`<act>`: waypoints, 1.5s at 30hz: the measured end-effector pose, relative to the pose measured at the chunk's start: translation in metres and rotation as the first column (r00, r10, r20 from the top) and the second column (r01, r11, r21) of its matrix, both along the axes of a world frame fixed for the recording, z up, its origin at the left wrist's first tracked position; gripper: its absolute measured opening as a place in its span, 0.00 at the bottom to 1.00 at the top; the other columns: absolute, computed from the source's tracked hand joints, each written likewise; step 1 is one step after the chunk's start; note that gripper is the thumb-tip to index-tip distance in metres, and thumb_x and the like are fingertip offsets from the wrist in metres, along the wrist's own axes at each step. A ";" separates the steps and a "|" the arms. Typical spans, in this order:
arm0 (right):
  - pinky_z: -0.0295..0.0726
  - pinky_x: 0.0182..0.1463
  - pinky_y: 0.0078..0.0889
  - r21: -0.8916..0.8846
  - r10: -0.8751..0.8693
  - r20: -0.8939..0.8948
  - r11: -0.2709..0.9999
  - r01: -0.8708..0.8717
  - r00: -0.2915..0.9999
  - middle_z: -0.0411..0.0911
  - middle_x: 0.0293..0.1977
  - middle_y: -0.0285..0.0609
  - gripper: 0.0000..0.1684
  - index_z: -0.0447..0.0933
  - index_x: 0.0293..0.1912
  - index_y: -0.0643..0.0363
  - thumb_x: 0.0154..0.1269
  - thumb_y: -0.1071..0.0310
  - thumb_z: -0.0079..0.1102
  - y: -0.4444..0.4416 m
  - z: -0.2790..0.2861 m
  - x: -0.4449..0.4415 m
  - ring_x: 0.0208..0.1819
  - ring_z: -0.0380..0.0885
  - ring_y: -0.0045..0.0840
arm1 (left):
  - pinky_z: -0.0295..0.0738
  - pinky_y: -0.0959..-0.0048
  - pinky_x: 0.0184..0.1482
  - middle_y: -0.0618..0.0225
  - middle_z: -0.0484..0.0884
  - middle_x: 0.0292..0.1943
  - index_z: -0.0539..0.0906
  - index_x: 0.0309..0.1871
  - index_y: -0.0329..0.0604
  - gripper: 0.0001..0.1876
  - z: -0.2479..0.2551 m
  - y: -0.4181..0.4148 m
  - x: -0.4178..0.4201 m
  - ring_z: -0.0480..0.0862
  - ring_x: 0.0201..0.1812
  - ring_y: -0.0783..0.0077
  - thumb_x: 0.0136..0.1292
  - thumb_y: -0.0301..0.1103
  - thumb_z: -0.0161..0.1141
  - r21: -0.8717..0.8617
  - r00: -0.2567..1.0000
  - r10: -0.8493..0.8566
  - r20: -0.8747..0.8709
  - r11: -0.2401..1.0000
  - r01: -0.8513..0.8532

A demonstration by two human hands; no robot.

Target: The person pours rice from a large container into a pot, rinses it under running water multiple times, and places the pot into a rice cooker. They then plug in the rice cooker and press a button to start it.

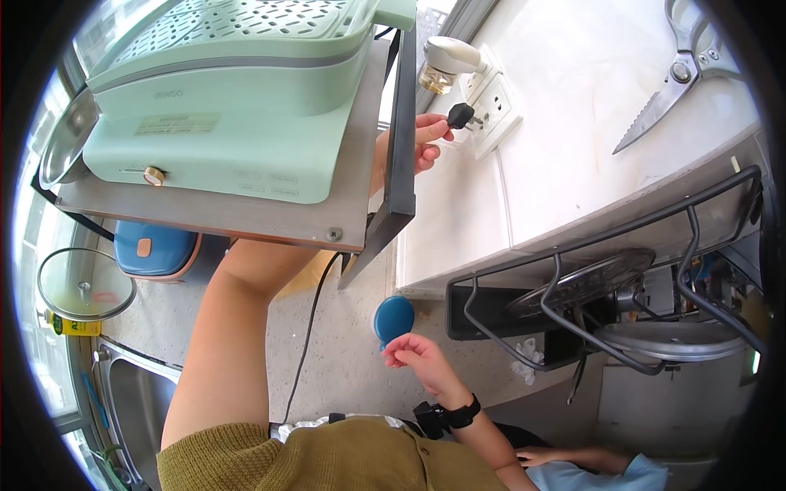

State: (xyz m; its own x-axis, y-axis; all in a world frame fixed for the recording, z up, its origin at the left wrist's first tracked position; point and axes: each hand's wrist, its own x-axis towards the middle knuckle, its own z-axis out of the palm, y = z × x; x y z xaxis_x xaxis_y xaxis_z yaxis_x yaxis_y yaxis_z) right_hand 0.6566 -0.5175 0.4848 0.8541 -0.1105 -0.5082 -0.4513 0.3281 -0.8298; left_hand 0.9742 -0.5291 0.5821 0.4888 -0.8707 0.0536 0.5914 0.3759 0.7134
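Observation:
My left hand (433, 138) pinches a black power plug (460, 115) between thumb and fingers, past the shelf's metal post. The plug's bare prongs face a white wall socket (494, 104) and can still be seen. My left forearm passes behind the shelf, partly hidden by it. Lower down, my right hand (424, 365) hovers with loosely curled fingers and nothing visible in it. Its fingertips overlap the handle end of a round blue object (393, 320) on the counter; whether they touch is unclear. A black cord (310, 334) runs down the counter.
A green electric cooker (215, 129) stands on a metal shelf (344, 208). Kitchen scissors (669, 80) hang on the tiled wall above a black rack (556, 294) holding lids. A blue appliance (156, 248), a glass lid (86, 285) and a sink (138, 405) are leftward. Another person's arm (577, 457) shows below.

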 end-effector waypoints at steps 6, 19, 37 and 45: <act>0.72 0.43 0.19 0.009 0.029 -0.019 1.000 -0.029 0.999 0.76 0.37 0.35 0.08 0.74 0.40 0.61 0.63 0.75 0.46 0.005 -0.001 0.006 0.37 0.75 0.17 | 0.63 0.89 0.17 0.65 0.77 0.38 0.72 0.50 0.39 0.11 0.009 -0.003 -0.002 0.68 0.18 0.86 0.68 0.34 0.50 -0.025 0.999 -0.033 -0.009 0.999 0.033; 0.73 0.43 0.21 0.002 0.041 0.007 0.999 -0.041 0.999 0.78 0.37 0.38 0.09 0.75 0.40 0.61 0.64 0.77 0.46 0.010 -0.001 0.014 0.37 0.76 0.19 | 0.70 0.84 0.20 0.63 0.82 0.33 0.81 0.43 0.30 0.13 0.012 -0.001 -0.012 0.74 0.18 0.82 0.62 0.33 0.59 0.137 0.905 0.229 0.358 0.946 -0.294; 0.73 0.44 0.21 0.035 0.066 -0.024 0.997 -0.065 0.998 0.77 0.36 0.37 0.09 0.75 0.40 0.62 0.63 0.77 0.47 0.005 -0.003 0.022 0.38 0.75 0.18 | 0.59 0.85 0.19 0.78 0.64 0.17 0.67 0.28 0.44 0.13 0.036 -0.008 0.004 0.65 0.16 0.87 0.69 0.38 0.49 -0.028 0.677 0.141 0.722 0.984 -0.176; 0.73 0.46 0.23 0.133 0.109 -0.027 0.986 -0.104 0.994 0.77 0.39 0.38 0.09 0.74 0.43 0.63 0.64 0.76 0.47 0.009 0.002 0.029 0.40 0.76 0.19 | 0.57 0.85 0.17 0.79 0.62 0.16 0.65 0.26 0.44 0.14 0.036 -0.018 -0.005 0.65 0.15 0.88 0.70 0.37 0.48 -0.032 0.722 0.145 0.677 0.985 -0.168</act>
State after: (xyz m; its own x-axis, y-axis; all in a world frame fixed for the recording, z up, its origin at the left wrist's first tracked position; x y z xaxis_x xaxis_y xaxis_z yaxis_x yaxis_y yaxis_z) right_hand 0.6860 -0.5082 0.4868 0.8392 0.0498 -0.5415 -0.5170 0.3816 -0.7662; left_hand 0.9694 -0.5471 0.6184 0.4628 -0.7922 0.3979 -0.1155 0.3911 0.9131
